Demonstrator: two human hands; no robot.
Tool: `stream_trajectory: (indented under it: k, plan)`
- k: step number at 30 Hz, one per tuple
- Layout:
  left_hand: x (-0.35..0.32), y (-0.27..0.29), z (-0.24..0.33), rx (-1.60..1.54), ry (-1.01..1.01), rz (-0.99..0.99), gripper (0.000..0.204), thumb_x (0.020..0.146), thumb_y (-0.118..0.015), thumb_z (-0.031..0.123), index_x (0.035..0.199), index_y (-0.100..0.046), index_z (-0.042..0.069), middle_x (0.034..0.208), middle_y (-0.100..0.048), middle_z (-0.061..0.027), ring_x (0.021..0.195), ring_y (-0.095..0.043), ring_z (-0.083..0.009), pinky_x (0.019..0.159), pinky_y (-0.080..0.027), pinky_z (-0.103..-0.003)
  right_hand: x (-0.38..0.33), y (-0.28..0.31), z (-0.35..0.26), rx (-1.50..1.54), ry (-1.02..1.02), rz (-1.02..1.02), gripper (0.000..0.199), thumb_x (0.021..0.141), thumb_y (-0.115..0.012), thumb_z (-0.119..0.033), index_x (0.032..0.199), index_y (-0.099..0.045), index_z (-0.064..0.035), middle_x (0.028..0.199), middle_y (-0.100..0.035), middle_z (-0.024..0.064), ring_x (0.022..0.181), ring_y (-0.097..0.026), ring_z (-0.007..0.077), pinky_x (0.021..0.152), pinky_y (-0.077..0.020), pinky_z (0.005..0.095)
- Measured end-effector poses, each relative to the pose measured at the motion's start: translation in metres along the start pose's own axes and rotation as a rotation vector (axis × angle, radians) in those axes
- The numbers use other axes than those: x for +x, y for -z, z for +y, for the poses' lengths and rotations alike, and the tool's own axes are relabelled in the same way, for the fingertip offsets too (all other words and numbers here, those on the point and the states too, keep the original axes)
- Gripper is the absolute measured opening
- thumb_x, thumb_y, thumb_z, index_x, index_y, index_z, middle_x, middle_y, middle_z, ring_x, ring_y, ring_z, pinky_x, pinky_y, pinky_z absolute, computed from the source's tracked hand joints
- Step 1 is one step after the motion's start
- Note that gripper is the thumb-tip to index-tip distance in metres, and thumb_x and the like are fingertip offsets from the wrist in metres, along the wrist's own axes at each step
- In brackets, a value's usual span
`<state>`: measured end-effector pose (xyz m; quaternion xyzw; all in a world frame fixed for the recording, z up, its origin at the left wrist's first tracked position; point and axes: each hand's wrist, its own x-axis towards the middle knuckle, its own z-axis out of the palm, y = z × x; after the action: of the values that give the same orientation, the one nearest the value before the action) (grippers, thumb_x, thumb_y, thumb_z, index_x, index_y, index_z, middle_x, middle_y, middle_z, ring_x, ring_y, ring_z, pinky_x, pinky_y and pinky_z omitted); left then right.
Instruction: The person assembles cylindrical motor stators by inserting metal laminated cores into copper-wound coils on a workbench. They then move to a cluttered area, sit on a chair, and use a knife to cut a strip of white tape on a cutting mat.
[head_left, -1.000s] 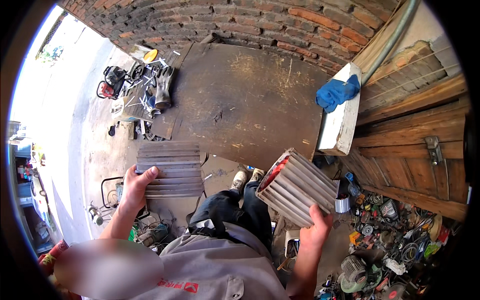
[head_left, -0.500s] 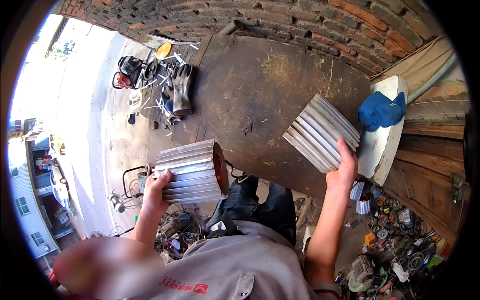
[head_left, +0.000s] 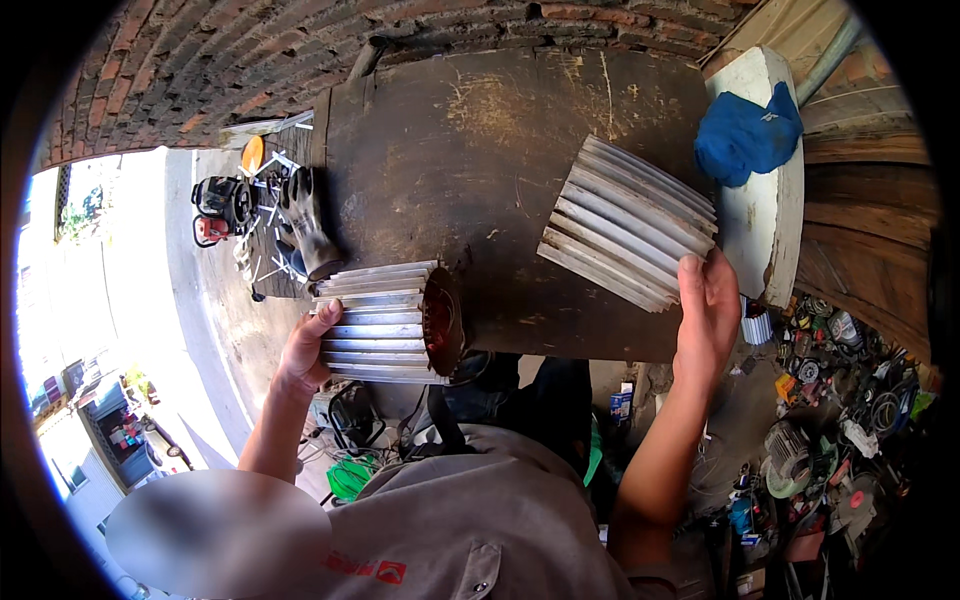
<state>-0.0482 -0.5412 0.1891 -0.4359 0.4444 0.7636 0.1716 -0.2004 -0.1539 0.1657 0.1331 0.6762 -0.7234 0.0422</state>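
Fingers [head_left: 722, 282] at ends of ribbed cylinders [head_left: 630, 224]

Brick wall [head_left: 450, 25] beside a sunlit street [head_left: 205, 370]
The rough red-brown wall backs a scuffed brown table [head_left: 450, 160]; dark wooden boards [head_left: 870, 235] and a grey pipe [head_left: 832, 62] stand at the right, and strong daylight bleaches the left, where a building [head_left: 97, 468] shows across the street

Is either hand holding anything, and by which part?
The left hand holds the left ribbed metal shell by its left end. The right hand touches the right ribbed metal shell at its lower right end; whether it grips is unclear.
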Motion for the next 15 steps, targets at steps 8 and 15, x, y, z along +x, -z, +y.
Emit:
stream_trajectory:
  k: [8, 15]
  plan:
    - [0.039, 0.028, 0.017, -0.064, 0.142, 0.039, 0.055, 0.085, -0.065, 0.041, 0.120, -0.052, 0.000, 0.111, -0.062, -0.0165, 0.100, -0.063, -0.0287, 0.088, -0.051, -0.044, -0.100, -0.095, 0.052, 0.074, 0.046, -0.444, 0.047, 0.084, -0.069, -0.018, 0.121, -0.051, 0.0037, 0.114, -0.054, 0.0147, 0.085, -0.056, 0.0155, 0.071, -0.0462, 0.0274]
    - [0.056, 0.019, 0.030, -0.039, 0.209, 0.108, 0.048, 0.087, -0.062, 0.042, 0.113, -0.056, 0.003, 0.104, -0.064, -0.0144, 0.092, -0.065, -0.0265, 0.082, -0.054, -0.043, -0.083, -0.162, 0.118, 0.218, -0.187, -0.603, 0.050, 0.082, -0.070, -0.011, 0.124, -0.047, 0.0020, 0.120, -0.047, 0.0138, 0.093, -0.057, 0.0180, 0.074, -0.0502, 0.0288]
